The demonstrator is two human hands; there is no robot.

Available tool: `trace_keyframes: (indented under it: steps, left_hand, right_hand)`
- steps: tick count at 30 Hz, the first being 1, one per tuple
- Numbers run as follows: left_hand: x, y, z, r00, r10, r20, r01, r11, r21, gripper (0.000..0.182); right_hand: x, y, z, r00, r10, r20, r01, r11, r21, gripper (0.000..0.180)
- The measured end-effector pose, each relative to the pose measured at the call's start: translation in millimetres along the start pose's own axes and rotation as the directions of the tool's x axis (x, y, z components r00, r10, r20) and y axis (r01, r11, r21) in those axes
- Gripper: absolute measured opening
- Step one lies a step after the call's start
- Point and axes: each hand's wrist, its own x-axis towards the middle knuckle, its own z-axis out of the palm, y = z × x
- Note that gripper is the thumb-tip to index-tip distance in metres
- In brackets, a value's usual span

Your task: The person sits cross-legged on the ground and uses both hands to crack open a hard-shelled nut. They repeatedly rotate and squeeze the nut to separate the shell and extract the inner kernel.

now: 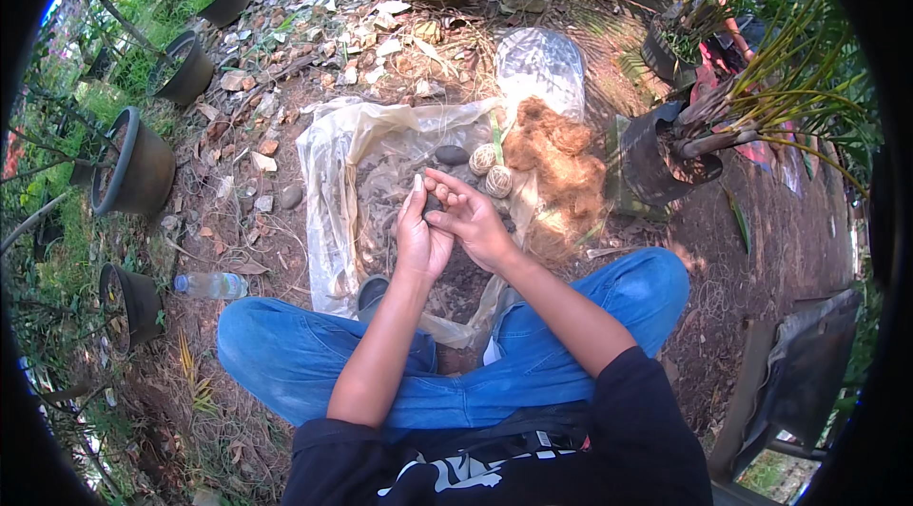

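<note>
Both my hands meet above a clear plastic sheet (pixel 332 156) that has dark soil (pixel 460 281) on it. Between my left hand (pixel 422 235) and my right hand (pixel 474 221) is a dark lump (pixel 432 205), mostly covered by the fingers. Just beyond the fingertips lie a dark oval lump (pixel 451 154) and two balls of pale twine, one (pixel 483 158) behind the other (pixel 498 181). A green strip (pixel 496 131) touches them. Brown coconut fibre (pixel 556 156) is heaped to their right. Beside my left forearm, a dark round container (pixel 371 292) is partly hidden.
A plastic bottle (pixel 211 285) lies left of my knee. Potted plants line the left side, one in a large grey pot (pixel 135 163). A black planter (pixel 667 153) stands at the right. Behind the fibre is a clear plastic bag (pixel 540 67). Stones cover the ground farther back.
</note>
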Motion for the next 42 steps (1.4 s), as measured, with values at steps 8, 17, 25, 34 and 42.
trace_keyframes:
  steps: [8, 17, 25, 34, 42]
  left_hand:
    - [0, 0, -2, 0.997, 0.016, 0.081, -0.017, 1.000, 0.011, 0.040]
    - [-3, -13, 3, 0.995, 0.073, -0.073, -0.047, 0.953, 0.301, 0.055]
    - [7, -14, -10, 1.000, 0.015, -0.027, -0.008, 0.975, 0.222, 0.061]
    - [21, -45, -35, 0.985, -0.005, -0.173, 0.097, 0.846, 0.524, 0.031]
    - [32, -52, -70, 0.925, -0.212, -0.316, 0.343, 0.824, 0.450, 0.041]
  right_hand:
    - [-3, 0, 6, 0.998, 0.018, -0.066, -0.029, 0.984, -0.178, 0.053]
    - [-3, 15, 5, 0.982, -0.101, -0.159, 0.056, 0.963, -0.264, 0.033]
    - [-7, 22, -2, 0.971, -0.051, -0.233, -0.001, 0.977, -0.215, 0.036]
    - [-12, 47, -36, 0.922, 0.120, -0.368, -0.170, 0.980, -0.105, 0.044]
    - [-24, 43, -82, 0.930, 0.365, -0.048, -0.362, 0.930, 0.065, 0.056]
